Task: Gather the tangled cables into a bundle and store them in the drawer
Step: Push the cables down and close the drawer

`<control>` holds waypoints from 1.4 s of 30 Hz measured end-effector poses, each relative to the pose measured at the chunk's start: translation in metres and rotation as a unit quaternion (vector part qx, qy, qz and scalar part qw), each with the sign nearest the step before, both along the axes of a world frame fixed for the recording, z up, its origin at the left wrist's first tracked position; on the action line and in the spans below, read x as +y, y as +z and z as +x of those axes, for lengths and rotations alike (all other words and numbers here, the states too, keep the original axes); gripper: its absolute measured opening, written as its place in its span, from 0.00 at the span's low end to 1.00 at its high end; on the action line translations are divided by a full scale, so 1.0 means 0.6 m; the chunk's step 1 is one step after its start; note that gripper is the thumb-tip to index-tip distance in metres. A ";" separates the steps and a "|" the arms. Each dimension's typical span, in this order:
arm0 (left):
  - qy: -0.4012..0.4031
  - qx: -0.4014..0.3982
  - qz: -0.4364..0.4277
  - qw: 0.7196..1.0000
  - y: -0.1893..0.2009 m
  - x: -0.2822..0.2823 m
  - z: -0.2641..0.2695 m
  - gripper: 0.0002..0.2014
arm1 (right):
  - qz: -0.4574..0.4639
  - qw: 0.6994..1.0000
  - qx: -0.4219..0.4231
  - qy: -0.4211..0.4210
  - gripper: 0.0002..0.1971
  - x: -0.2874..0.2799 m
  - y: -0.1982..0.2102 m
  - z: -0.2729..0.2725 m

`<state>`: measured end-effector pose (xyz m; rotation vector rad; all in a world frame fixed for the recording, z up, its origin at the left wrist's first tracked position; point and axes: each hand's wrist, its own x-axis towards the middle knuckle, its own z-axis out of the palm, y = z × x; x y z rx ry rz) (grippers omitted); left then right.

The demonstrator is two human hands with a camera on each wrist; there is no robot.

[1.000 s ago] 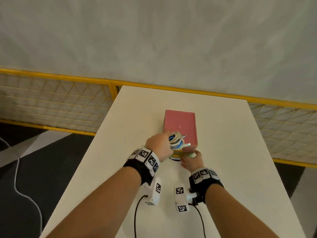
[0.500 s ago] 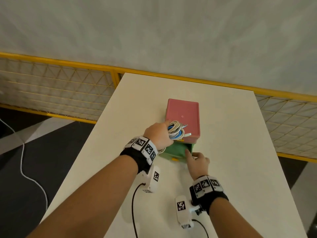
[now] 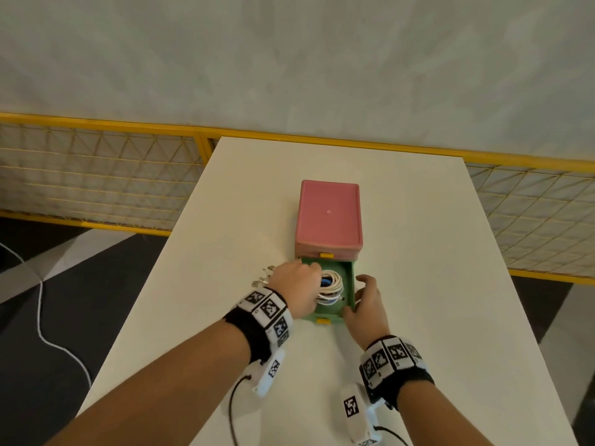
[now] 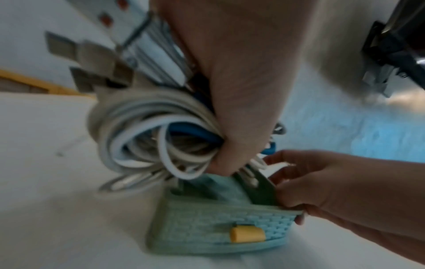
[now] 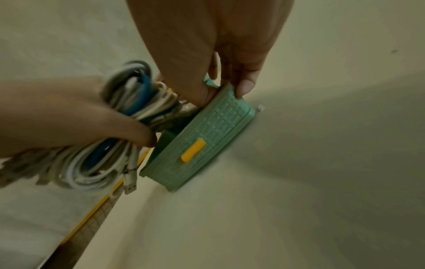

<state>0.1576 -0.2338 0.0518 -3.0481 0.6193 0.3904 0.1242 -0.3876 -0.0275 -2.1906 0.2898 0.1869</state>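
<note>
Hiding drawer [image 3: 349, 284] floor: cable bundle [image 3: 331, 286], left hand [image 3: 296, 284].

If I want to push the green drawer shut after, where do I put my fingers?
Use the yellow knob in the middle of the green drawer front, coming from your side of the table. It sticks out and faces you, so a push there should slide it straight under the pink box. Wait until the left hand lets go of the cables.
</note>
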 end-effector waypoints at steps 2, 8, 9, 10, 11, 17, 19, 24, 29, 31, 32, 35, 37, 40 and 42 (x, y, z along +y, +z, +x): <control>0.026 0.037 0.043 0.998 -0.007 -0.021 0.011 0.10 | -0.013 0.999 -0.034 0.015 0.38 0.001 0.004 -0.006; 0.046 0.031 0.110 0.992 -0.052 -0.093 0.036 0.14 | -0.161 0.972 -0.089 0.143 0.46 0.010 0.012 -0.014; 0.058 0.027 0.109 0.992 -0.060 -0.098 0.037 0.14 | -0.172 0.971 -0.068 0.153 0.44 0.008 0.012 -0.013; 0.061 0.028 0.113 0.991 -0.064 -0.100 0.039 0.14 | -0.179 0.970 -0.051 0.157 0.42 0.007 0.013 -0.012; 0.059 0.038 0.121 0.990 -0.065 -0.099 0.041 0.13 | -0.187 0.968 -0.044 0.160 0.41 0.007 0.013 -0.011; 0.019 0.086 0.155 0.984 -0.046 -0.083 0.056 0.10 | -0.211 0.957 0.012 0.199 0.39 0.005 0.017 -0.002; 0.035 0.074 0.149 0.985 -0.054 -0.084 0.050 0.12 | -0.209 0.956 0.020 0.205 0.38 0.004 0.014 0.004; 0.035 0.051 0.147 0.987 -0.064 -0.090 0.039 0.12 | -0.209 0.956 -0.002 0.205 0.38 0.012 0.004 0.014; 0.068 0.085 0.124 0.986 -0.050 -0.091 0.040 0.13 | -0.253 0.939 0.018 0.233 0.39 0.013 -0.002 0.014; 0.102 0.110 0.079 0.986 -0.042 -0.081 0.042 0.09 | -0.251 0.938 0.050 0.235 0.39 0.013 0.011 0.023; 0.109 0.112 0.057 0.986 -0.039 -0.078 0.042 0.07 | -0.247 0.938 0.058 0.236 0.40 0.013 0.016 0.028; 0.142 0.086 0.026 0.986 -0.036 -0.074 0.028 0.17 | -0.241 0.938 0.072 0.239 0.41 0.014 0.023 0.032; 0.142 0.052 0.046 0.987 -0.043 -0.082 0.023 0.17 | -0.252 0.934 0.068 0.243 0.41 0.016 0.025 0.030; 0.125 0.037 0.080 0.988 -0.055 -0.094 0.020 0.13 | -0.269 0.930 0.048 0.245 0.40 0.017 0.028 0.022; 0.125 0.028 0.066 0.990 -0.054 -0.093 0.021 0.13 | -0.280 0.926 0.043 0.250 0.40 0.016 0.027 0.018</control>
